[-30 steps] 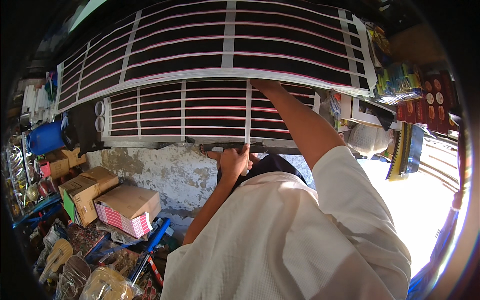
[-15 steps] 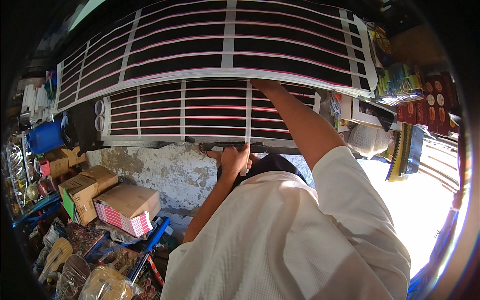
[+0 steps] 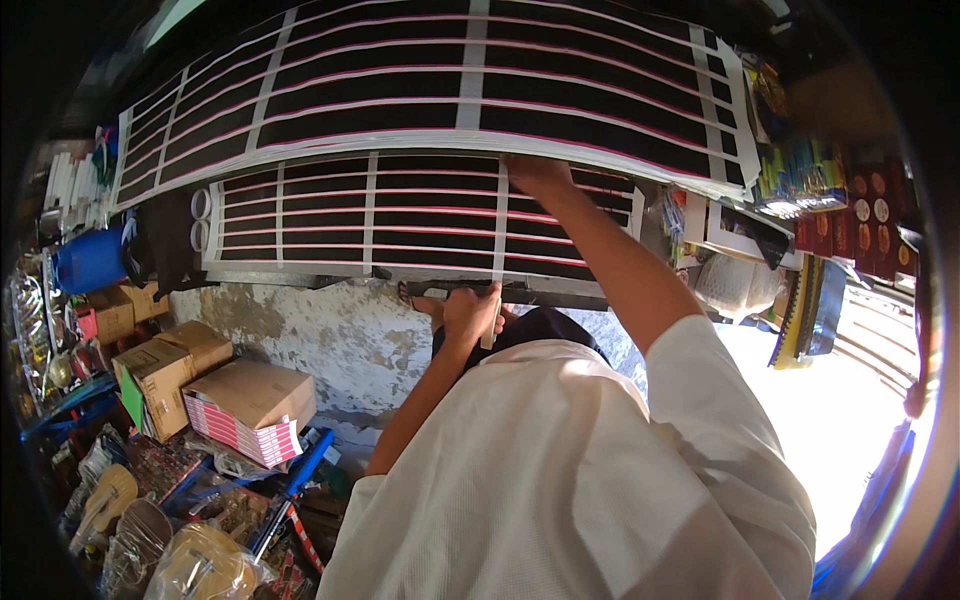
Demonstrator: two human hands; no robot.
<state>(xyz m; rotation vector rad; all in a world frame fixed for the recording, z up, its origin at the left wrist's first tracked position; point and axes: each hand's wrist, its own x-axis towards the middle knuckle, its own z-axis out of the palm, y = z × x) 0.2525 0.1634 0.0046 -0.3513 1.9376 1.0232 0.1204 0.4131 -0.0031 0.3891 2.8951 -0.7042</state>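
Below the near edge of the lower printed sheet (image 3: 430,262), my left hand (image 3: 467,315) is closed round the near end of a narrow, flat, ruler-like strip (image 3: 489,336). The strip lines up with a pale band running across the sheet. At the far end of that band, my right hand (image 3: 540,178) reaches in close to the edge of the upper stack of printed sheets (image 3: 400,148). Its fingers are in shadow, and what they hold, if anything, is hidden. Both sheets carry black panels divided by pale and pink lines.
Cardboard boxes (image 3: 260,385) stand at the lower left, above plastic-wrapped goods (image 3: 205,565). A blue container (image 3: 90,268) is at far left. Packaged goods (image 3: 800,175) and dark red boxes (image 3: 870,215) sit at right. A peeling wall (image 3: 310,335) lies below the sheets' edge.
My right hand has come slightly toward me and to the right, and more of it shows. My left hand keeps its hold on the strip. The whole view has shifted slightly.
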